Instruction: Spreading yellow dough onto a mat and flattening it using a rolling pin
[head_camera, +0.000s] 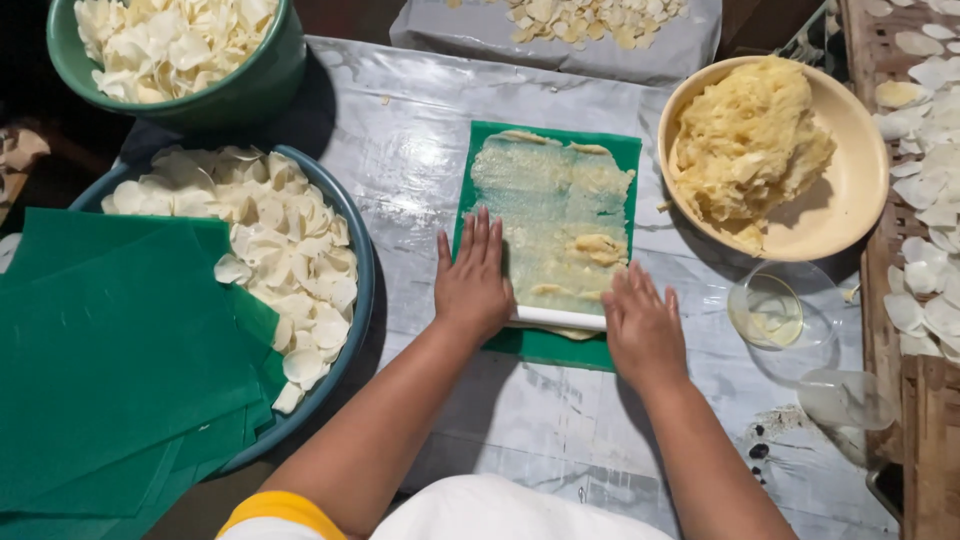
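Hands flat and fingers spread, a worker presses a white roller across a thin layer of pale yellow paste on a green plastic sheet. The left hand lies open, palm down, over the roller's left end; the right hand lies the same way over its right end. Neither grips the roller; both bear on it from above, forearms reaching straight out from the body, wrists low. The sheet sits in the middle of a silvery plastic-covered table, with the roller near its closer edge.

Uneven pressure looks the likeliest trouble: a lump of paste just ahead of the right hand could tear or thin the layer around it, and paste near the sheet's borders could squeeze over onto the table. With open palms, the roller might also slip or skew.

Close by stand a cream bowl of the yellow mash, a blue basin and a green bowl of white chips, a stack of green sheets and a small clear dish.
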